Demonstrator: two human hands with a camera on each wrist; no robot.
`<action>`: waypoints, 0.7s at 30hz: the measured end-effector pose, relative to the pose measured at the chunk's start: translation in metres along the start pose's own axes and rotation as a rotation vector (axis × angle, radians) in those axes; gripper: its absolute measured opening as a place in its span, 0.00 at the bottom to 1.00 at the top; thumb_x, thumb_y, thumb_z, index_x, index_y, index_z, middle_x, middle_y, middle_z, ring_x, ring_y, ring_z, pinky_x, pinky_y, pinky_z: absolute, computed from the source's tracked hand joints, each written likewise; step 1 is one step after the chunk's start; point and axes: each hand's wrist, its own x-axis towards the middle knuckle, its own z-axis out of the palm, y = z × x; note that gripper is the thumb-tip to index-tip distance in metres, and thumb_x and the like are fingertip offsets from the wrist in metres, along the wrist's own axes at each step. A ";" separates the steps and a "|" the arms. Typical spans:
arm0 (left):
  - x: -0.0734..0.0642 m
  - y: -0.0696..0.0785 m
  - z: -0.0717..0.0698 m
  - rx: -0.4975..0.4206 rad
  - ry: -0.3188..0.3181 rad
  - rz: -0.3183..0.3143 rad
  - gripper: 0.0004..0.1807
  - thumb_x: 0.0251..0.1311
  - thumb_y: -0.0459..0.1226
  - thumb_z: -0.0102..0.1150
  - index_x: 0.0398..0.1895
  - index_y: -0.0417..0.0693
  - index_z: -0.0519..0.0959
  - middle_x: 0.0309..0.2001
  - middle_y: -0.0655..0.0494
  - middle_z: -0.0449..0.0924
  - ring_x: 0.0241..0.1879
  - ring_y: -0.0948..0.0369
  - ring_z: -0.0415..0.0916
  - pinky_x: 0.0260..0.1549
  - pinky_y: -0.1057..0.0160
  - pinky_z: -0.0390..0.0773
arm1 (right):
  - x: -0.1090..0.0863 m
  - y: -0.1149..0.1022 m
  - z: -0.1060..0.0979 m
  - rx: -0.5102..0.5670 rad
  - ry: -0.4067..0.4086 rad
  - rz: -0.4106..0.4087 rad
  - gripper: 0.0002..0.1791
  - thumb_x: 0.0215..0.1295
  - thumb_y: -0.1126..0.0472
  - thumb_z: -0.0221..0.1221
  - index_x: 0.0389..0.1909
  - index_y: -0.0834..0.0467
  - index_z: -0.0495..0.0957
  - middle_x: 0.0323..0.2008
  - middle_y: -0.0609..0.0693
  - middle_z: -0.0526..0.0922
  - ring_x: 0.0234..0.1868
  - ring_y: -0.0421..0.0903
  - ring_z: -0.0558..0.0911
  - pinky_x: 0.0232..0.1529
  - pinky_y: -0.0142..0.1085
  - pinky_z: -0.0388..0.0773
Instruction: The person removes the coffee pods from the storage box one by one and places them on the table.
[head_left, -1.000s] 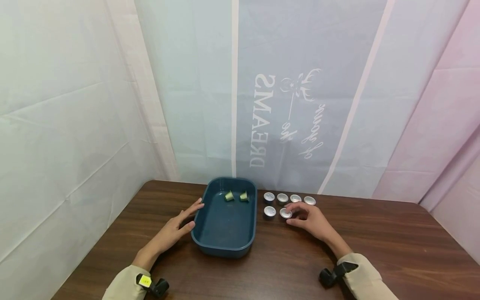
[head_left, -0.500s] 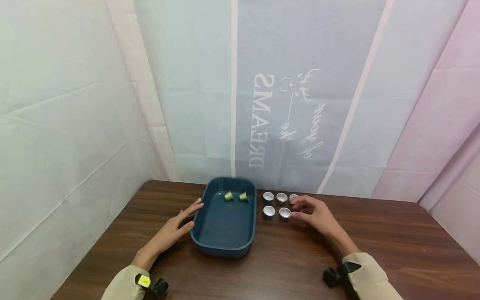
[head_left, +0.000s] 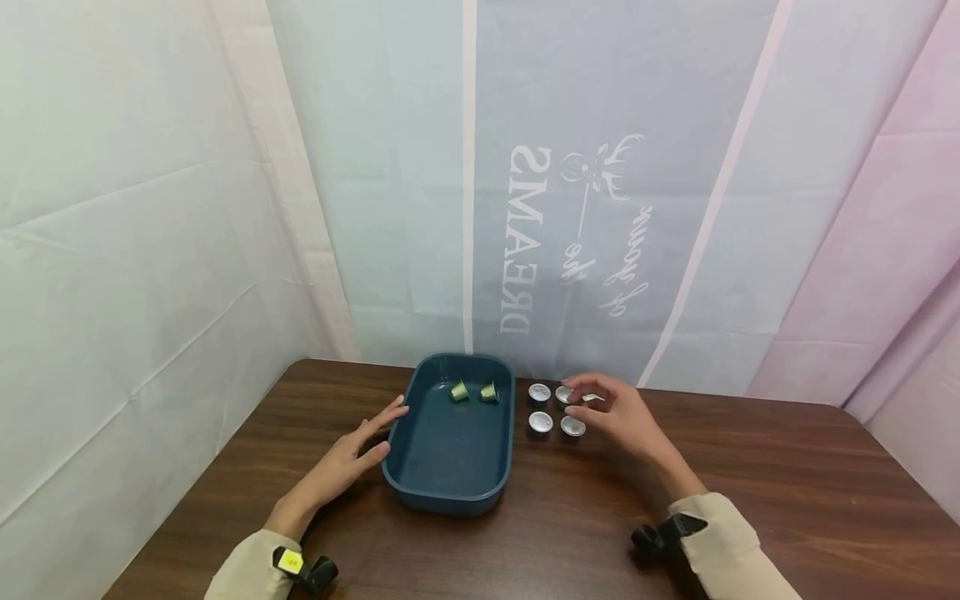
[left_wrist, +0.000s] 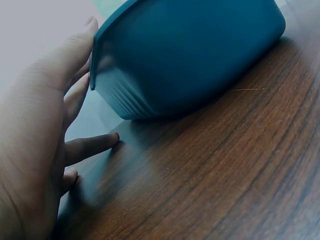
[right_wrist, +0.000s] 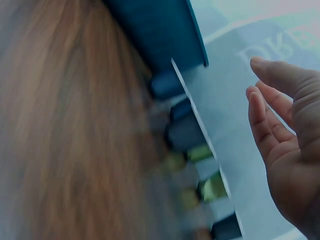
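Note:
My left hand point(head_left: 347, 460) rests its straight fingers against the left rim of a deep blue plastic tub point(head_left: 450, 498); in the left wrist view the thumb lies at the rim and lower fingers touch the table. Two small green coffee capsules point(head_left: 489, 392) lie tipped over inside the tub. My right hand point(head_left: 621, 419) hovers over the foil-topped coffee capsules point(head_left: 540, 422) right of the tub, partly covering the back row. Its fingers bend loosely, thumb and fingertips apart, with nothing between them. From the right wrist, green capsules point(right_wrist: 214, 187) and dark blue ones point(right_wrist: 186, 131) stand foil side up.
A brown wood-grain table point(head_left: 555, 542) carries everything. Close behind its far edge hangs a printed cloth point(head_left: 585, 250), and another pale cloth point(head_left: 135, 250) closes the left side. A pink cloth point(head_left: 847, 292) hangs at the right.
My right hand left the front right capsule, shifted right, then came back leftward and away from me over the back row. The left hand, tub and capsules stay put.

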 end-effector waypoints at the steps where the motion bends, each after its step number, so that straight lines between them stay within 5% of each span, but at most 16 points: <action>1: 0.000 0.000 0.000 -0.002 -0.002 -0.002 0.28 0.69 0.28 0.45 0.72 0.42 0.59 0.74 0.43 0.48 0.68 0.41 0.53 0.58 0.26 0.35 | 0.003 0.001 0.002 0.012 -0.006 -0.004 0.18 0.56 0.72 0.66 0.48 0.62 0.79 0.45 0.60 0.81 0.42 0.59 0.79 0.42 0.37 0.80; 6: 0.000 0.000 0.000 -0.004 -0.007 -0.004 0.28 0.69 0.28 0.45 0.72 0.42 0.59 0.74 0.42 0.48 0.68 0.40 0.53 0.59 0.27 0.35 | 0.018 0.000 0.014 0.049 -0.055 -0.023 0.18 0.57 0.68 0.66 0.50 0.61 0.78 0.47 0.54 0.80 0.44 0.60 0.79 0.43 0.39 0.80; 15: -0.001 -0.001 0.000 -0.009 0.011 -0.008 0.27 0.69 0.29 0.46 0.72 0.42 0.59 0.74 0.44 0.49 0.68 0.40 0.52 0.58 0.27 0.35 | 0.046 -0.033 0.044 -0.011 -0.157 -0.045 0.18 0.58 0.69 0.66 0.50 0.64 0.78 0.46 0.60 0.80 0.46 0.60 0.79 0.46 0.46 0.79; 21: -0.001 -0.021 0.002 0.014 0.006 -0.018 0.29 0.70 0.28 0.45 0.73 0.47 0.58 0.75 0.48 0.47 0.68 0.41 0.53 0.59 0.27 0.35 | 0.056 -0.055 0.059 -0.045 -0.210 -0.024 0.18 0.58 0.70 0.65 0.50 0.60 0.78 0.45 0.58 0.81 0.47 0.56 0.80 0.47 0.46 0.78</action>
